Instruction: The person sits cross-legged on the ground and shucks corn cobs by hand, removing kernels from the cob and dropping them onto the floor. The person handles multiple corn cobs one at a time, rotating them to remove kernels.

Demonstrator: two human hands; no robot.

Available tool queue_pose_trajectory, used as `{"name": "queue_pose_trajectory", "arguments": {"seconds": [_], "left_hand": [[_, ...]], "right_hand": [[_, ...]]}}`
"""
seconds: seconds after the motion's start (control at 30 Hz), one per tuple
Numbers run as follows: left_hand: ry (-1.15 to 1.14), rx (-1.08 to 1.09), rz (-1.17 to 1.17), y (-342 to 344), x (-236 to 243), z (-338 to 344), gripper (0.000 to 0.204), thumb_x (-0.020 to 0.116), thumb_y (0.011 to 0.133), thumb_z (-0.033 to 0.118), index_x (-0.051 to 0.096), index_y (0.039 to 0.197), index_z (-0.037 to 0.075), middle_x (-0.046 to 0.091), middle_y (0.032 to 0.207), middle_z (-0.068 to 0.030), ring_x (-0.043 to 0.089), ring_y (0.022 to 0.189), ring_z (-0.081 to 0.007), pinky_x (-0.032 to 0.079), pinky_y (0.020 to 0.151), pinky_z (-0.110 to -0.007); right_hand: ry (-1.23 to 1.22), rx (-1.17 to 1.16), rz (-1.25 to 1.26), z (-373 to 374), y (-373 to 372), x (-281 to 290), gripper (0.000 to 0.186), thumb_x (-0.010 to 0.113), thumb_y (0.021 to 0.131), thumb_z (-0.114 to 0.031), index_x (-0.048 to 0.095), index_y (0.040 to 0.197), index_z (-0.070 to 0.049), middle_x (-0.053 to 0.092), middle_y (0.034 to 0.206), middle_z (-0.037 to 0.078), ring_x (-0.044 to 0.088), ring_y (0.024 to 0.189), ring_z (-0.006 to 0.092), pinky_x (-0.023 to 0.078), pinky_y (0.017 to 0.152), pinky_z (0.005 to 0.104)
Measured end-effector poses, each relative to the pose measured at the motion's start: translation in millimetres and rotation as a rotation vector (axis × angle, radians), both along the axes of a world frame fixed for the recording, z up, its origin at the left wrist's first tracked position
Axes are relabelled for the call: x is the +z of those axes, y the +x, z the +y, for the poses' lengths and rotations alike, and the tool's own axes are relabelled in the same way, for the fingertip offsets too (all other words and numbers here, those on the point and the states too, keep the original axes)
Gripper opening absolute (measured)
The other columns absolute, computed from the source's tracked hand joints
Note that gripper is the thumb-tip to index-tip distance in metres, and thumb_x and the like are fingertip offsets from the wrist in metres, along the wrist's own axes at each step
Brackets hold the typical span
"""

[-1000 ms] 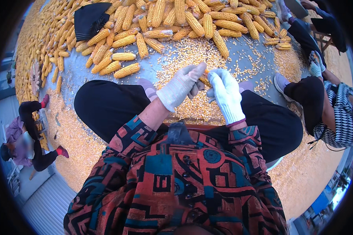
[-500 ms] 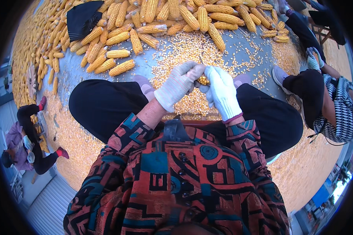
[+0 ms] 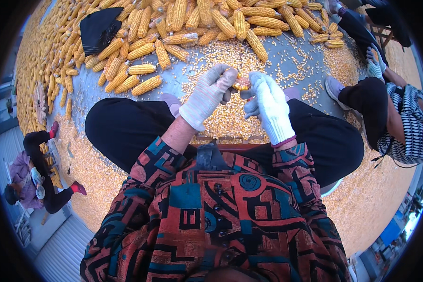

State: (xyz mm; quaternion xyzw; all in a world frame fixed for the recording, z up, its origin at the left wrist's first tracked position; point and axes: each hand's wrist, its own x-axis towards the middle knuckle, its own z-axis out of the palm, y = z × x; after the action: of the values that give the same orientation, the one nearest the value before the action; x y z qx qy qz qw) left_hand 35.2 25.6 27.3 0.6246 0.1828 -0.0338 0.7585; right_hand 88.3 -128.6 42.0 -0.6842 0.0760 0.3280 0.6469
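Note:
My left hand (image 3: 206, 96), in a white knitted glove, grips a partly shelled corn cob (image 3: 241, 83) between thumb and fingers. Yellow kernels show along the cob's exposed end, beside a pale bare stretch. Close to the right of the cob is my right hand (image 3: 269, 107), also gloved, with its fingers apart and nothing seen in them. Whether its thumb touches the cob I cannot tell. Loose kernels (image 3: 232, 120) lie in a pile below both hands, between my bent legs.
A large heap of corn ears (image 3: 192, 19) spreads ahead and left. A dark cloth (image 3: 96, 30) lies on it. Nearby sit a person at right (image 3: 399, 117) in a patterned top and another at left (image 3: 26, 176). Kernels (image 3: 103, 188) cover the ground around me.
My right hand has come off the cob and moved slightly right and down, its fingers spreading. The left hand has shifted a little left, still holding the cob, which now shows more.

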Motion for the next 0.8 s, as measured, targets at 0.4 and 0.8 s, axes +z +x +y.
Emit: {"name": "queue_pose_trajectory", "arguments": {"seconds": [0.4, 0.8], "left_hand": [[0.406, -0.148, -0.083, -1.3, -13.3, -0.4, 0.030, 0.059, 0.093, 0.032, 0.059, 0.105, 0.005, 0.058, 0.086, 0.0015, 0.054, 0.080, -0.0089, 0.045, 0.067, -0.025], [-0.266, 0.176, 0.390, 6.1, -15.7, 10.5, 0.031, 0.056, 0.094, 0.036, 0.063, 0.089, 0.006, 0.056, 0.062, -0.0027, 0.055, 0.054, -0.0107, 0.043, 0.047, -0.024]], "right_hand": [[0.057, 0.194, 0.030, 0.6, 1.8, 5.6, 0.030, 0.054, 0.093, -0.019, 0.053, 0.115, 0.002, 0.059, 0.076, 0.008, 0.055, 0.053, 0.0099, 0.045, 0.043, 0.0238], [-0.168, 0.334, -0.391, 6.3, -16.8, -16.3, 0.027, 0.059, 0.090, -0.022, 0.058, 0.111, -0.004, 0.063, 0.075, 0.007, 0.060, 0.059, 0.0099, 0.048, 0.051, 0.0262]]}}
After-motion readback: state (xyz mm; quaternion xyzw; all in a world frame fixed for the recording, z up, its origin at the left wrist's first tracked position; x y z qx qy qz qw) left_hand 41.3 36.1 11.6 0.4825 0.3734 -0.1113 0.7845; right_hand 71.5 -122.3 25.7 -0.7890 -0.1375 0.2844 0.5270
